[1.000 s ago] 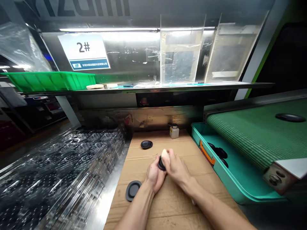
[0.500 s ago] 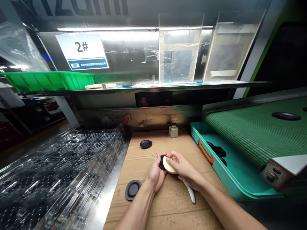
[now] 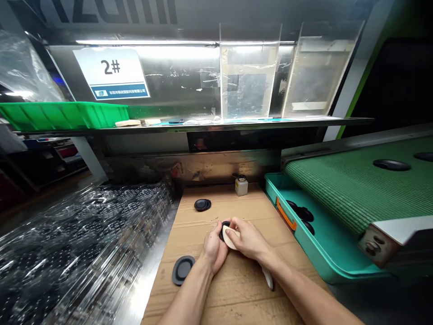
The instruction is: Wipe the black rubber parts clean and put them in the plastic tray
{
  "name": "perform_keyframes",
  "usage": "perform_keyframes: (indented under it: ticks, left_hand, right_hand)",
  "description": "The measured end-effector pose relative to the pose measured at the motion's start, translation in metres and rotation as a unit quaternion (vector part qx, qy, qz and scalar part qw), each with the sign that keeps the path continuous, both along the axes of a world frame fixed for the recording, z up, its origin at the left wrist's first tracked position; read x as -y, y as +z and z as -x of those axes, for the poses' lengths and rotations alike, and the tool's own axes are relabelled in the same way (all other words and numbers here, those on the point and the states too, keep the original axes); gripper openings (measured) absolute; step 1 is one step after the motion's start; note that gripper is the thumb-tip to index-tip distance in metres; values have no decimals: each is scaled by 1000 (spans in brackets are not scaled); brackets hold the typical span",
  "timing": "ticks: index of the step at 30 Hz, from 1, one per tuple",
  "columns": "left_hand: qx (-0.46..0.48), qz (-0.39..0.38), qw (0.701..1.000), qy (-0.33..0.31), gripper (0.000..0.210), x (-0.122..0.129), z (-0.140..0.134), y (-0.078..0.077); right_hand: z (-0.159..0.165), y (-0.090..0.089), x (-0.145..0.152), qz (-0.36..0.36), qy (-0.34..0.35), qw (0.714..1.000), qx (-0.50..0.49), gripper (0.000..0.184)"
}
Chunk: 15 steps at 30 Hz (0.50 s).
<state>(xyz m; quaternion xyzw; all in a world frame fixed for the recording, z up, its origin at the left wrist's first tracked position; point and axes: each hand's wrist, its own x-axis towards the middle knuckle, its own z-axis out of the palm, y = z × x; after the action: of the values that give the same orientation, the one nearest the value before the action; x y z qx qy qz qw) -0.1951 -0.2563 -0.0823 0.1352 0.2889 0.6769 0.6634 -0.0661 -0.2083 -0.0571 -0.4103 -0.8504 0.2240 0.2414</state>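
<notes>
Over the cardboard sheet [image 3: 237, 289], my left hand [image 3: 214, 248] is closed around a black round disc [image 3: 223, 230], much of it covered by my fingers. My right hand [image 3: 248, 239] grips a cream-coloured round pad [image 3: 229, 239] and holds it against the disc. Left of my forearm lies a dark grey disc [image 3: 183, 269] with a raised ring. Farther back are stacked black discs [image 3: 202, 205]. Partly hidden under my right forearm is a whitish, narrow object [image 3: 268, 278] whose kind I cannot make out.
A small white bottle [image 3: 241, 185] stands at the cardboard's back. To the right, a teal tray [image 3: 324, 253] holds several black discs below a green conveyor belt [image 3: 352, 189] carrying more. Clear plastic trays [image 3: 101, 243] are piled left. A green bin [image 3: 64, 115] sits on the shelf above.
The cream pad has tilted and shifted left across the black disc, with my right hand turning along. The discs on the conveyor belt have moved toward me. The view has shifted slightly.
</notes>
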Motion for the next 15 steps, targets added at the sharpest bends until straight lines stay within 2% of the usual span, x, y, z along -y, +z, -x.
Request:
perform_keyframes:
  ticks: [1, 5, 8, 12, 15]
  left_hand:
    - [-2, 2, 1000, -2, 23, 0, 0, 0]
    - [-8, 13, 1000, -9, 26, -1, -1, -1]
    - [0, 7, 1000, -21, 25, -2, 0, -1]
    - [12, 23, 1000, -14, 26, -2, 3, -1]
    - [24, 28, 999, 11, 22, -1, 3, 1]
  right_hand:
    - [0, 2, 1, -7, 3, 1000, 18, 21]
    - [2, 7, 4, -50, -103, 989, 95, 31]
    - [11, 9, 7, -78, -71, 987, 123, 31]
    - [25, 13, 9, -70, -112, 978, 159, 31]
    - [28, 12, 9, -83, -79, 980, 163, 31]
